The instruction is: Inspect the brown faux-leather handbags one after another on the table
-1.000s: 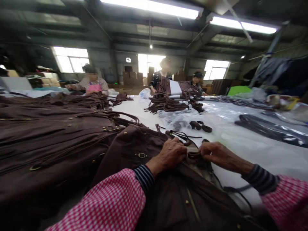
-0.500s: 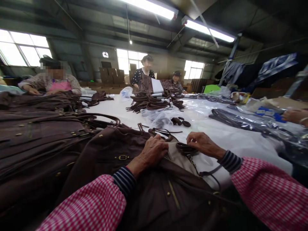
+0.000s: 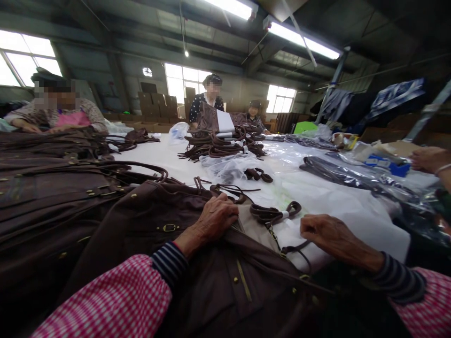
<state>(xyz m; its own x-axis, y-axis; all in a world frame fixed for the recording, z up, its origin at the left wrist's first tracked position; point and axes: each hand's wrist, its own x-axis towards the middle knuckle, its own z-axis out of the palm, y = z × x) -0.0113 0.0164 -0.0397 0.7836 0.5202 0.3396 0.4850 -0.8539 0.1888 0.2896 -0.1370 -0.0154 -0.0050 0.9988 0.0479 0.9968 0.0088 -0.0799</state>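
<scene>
A dark brown leather bag [image 3: 197, 253] lies in front of me, its beige lining [image 3: 252, 225] showing at the opening. My left hand [image 3: 218, 216] is closed on the bag's edge there. Beside the opening, a coiled brown strap [image 3: 273, 212] bound with a white band rests against the lining. To the right of that coil, my right hand [image 3: 331, 237] is apart from it, fingers curled in; whether anything is inside them is hidden. A thin strap with a metal clasp [image 3: 282, 249] trails from the bag just left of my right hand.
More brown bags [image 3: 52, 202] are piled at my left. Across the white tabletop [image 3: 155, 150] sits a stack of bags with straps [image 3: 229, 141]. Clear plastic packages [image 3: 338, 173] lie at right, near another person's hand [image 3: 430, 158]. Several co-workers are around the table.
My right hand has let go of the coiled strap and drawn back to the right and toward me. My left hand keeps its hold on the bag. The view has shifted slightly.
</scene>
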